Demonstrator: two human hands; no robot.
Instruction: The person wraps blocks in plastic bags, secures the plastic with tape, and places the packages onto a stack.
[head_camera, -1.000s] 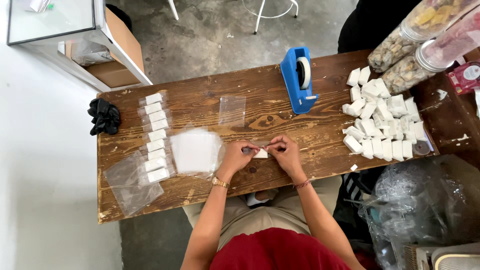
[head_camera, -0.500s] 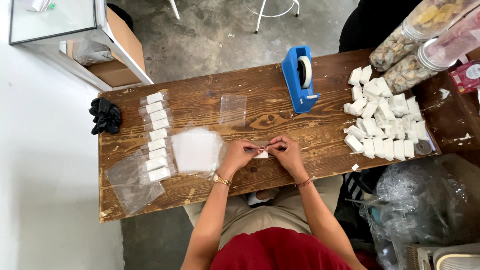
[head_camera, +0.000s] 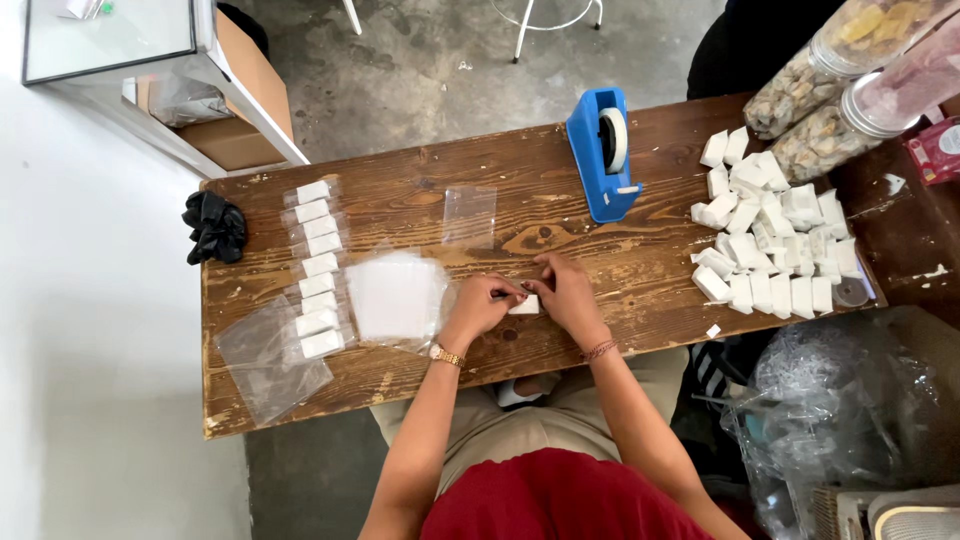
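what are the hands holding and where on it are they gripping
Both hands hold one small white block down at the wooden table: the left hand pinches its left end, the right hand its right end. Whether it is wrapped cannot be told.

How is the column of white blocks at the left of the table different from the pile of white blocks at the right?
The left column of blocks stands in one neat line, each block in a clear bag; the right pile of blocks is loose, crowded and bare. The column has few blocks, the pile many more. Both are small white blocks lying on the wooden table.
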